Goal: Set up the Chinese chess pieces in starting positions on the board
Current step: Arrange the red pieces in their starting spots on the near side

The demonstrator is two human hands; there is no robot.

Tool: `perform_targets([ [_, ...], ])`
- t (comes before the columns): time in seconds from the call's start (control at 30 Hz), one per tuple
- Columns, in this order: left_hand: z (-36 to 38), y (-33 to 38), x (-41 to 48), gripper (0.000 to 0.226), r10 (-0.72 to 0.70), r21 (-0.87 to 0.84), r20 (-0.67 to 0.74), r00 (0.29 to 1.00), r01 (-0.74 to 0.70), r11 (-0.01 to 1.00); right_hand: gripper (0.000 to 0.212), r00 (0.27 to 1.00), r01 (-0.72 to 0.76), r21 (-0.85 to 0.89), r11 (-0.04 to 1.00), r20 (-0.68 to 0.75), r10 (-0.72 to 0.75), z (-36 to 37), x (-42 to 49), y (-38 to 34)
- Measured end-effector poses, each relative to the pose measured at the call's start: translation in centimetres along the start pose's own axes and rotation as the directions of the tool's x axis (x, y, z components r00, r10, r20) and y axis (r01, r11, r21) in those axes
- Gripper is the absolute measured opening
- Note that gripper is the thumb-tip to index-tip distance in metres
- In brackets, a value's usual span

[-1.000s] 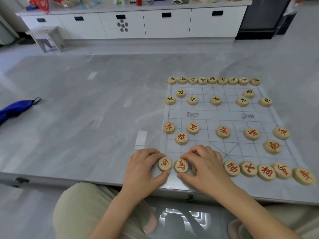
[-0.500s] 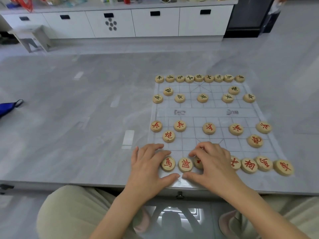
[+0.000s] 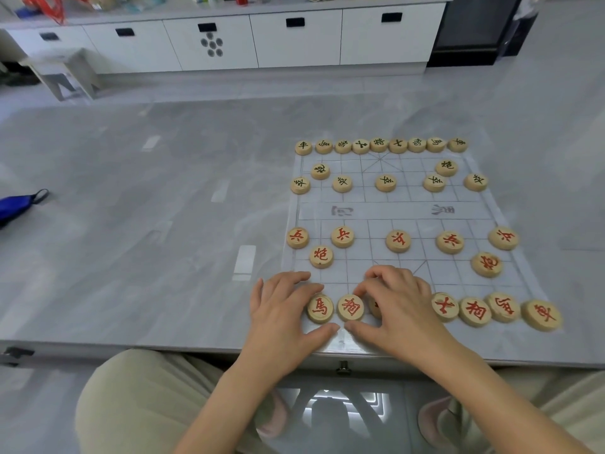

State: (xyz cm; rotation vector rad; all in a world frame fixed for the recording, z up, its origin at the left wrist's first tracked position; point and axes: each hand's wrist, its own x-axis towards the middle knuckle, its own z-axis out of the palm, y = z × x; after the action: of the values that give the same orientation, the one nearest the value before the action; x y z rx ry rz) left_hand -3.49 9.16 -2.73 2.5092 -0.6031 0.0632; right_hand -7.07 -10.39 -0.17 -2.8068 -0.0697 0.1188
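Red back row [image 3: 474,311] sits along near edge of board [image 3: 393,211]. Both hands slid right: left hand [image 3: 281,309] lies loose over corner, elephant [image 3: 350,308] uncovered beside horse [image 3: 320,309]. Right hand [image 3: 399,306] curls over middle pieces; pinching or not, cannot tell. Judge only straightening left.

The chess pieces [image 3: 398,240] are pale wood, sanded smooth with a soft sheen, their cut characters filled with red or black paint. The board [image 3: 393,211] is a thin, see-through plastic sheet, faintly glossy, printed with grey lines. The desk [image 3: 131,240] has a polished grey top veined like stone, and it mirrors the ceiling lights. A blue cloth bundle [image 3: 16,204] lies matt on it. The cabinets [image 3: 294,44] behind are smooth white panels. The trousers [image 3: 137,404] are matt beige cloth. The floor [image 3: 327,411] below is glossy and reflective.
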Motion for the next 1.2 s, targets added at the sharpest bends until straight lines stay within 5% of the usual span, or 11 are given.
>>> perform_targets([
  [0.2, 0.2, -0.4, 0.2, 0.054, 0.003, 0.035, 0.004, 1.0, -0.004, 0.999, 0.051, 0.999, 0.028, 0.024, 0.999, 0.019, -0.029, 0.1, 0.0, 0.2],
  [0.43, 0.6, 1.1, 0.8, 0.056, 0.081, 0.054, 0.001, 0.997, -0.08, 0.995, 0.077, 0.998, -0.062, 0.041, 0.997, 0.03, 0.061, -1.4, -0.7, 2.0],
  [0.77, 1.3, 2.4, 1.4, 0.047, 0.076, 0.124, 0.022, 0.997, -0.078, 0.989, 0.075, 0.994, -0.106, 0.015, 0.994, -0.035, 0.107, -1.2, -1.5, 3.5],
  [0.93, 1.1, 2.6, 1.4, 0.056, 0.062, 0.114, 0.032, 0.998, -0.065, 0.991, 0.054, 0.999, -0.042, 0.042, 0.998, -0.019, 0.042, -1.2, -1.3, 3.6],
  [1.2, 0.6, 3.8, 1.9, 0.073, 0.048, 0.15, 0.086, 0.995, -0.061, 0.987, 0.056, 1.0, -0.024, 0.01, 1.0, -0.003, 0.024, -1.1, -1.1, 3.4],
])
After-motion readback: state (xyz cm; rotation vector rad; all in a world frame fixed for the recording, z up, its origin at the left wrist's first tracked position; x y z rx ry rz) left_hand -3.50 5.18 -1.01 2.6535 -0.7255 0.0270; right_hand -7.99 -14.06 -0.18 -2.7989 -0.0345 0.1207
